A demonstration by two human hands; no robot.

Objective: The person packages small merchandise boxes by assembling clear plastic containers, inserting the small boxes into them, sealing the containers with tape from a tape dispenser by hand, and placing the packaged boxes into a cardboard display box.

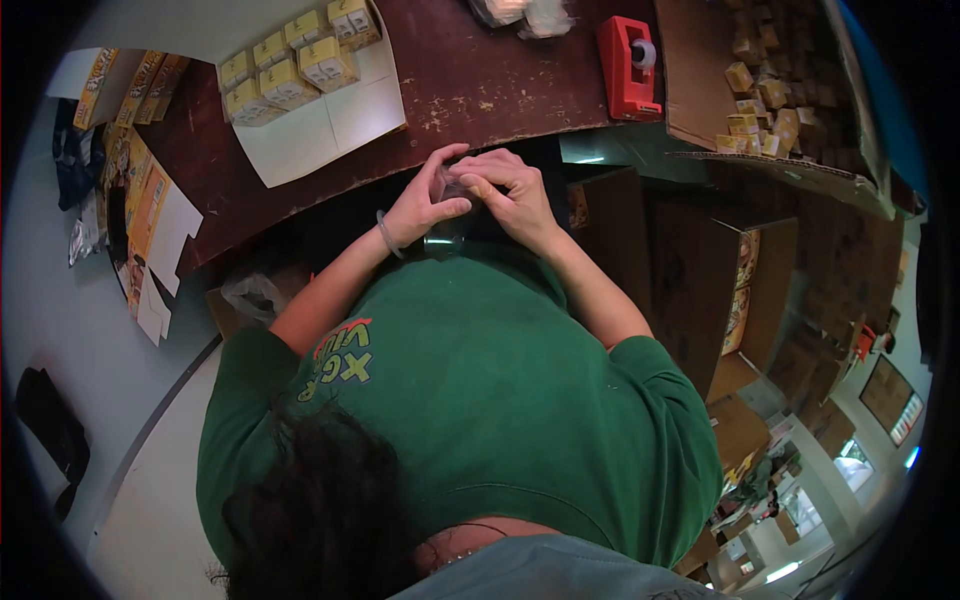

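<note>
Both hands meet over my lap at the front edge of the dark red table point(480, 80). A small piece of clear, crinkled plastic point(449, 186) shows between them; its exact kind is hard to make out. My left hand point(420, 205), with a grey band at the wrist, curls round one side of it, thumb and fingers bent. From the other side my right hand point(512, 195) closes on it with bent fingers and thumb. The fingers hide most of what they hold.
Small yellow boxes point(300, 70) stand in rows on a white sheet point(360, 120). A red tape dispenser point(632, 75) is at the table's right. Beyond it, a cardboard carton point(690, 80) holds many small yellow boxes. Printed flat cartons point(150, 215) lean at left.
</note>
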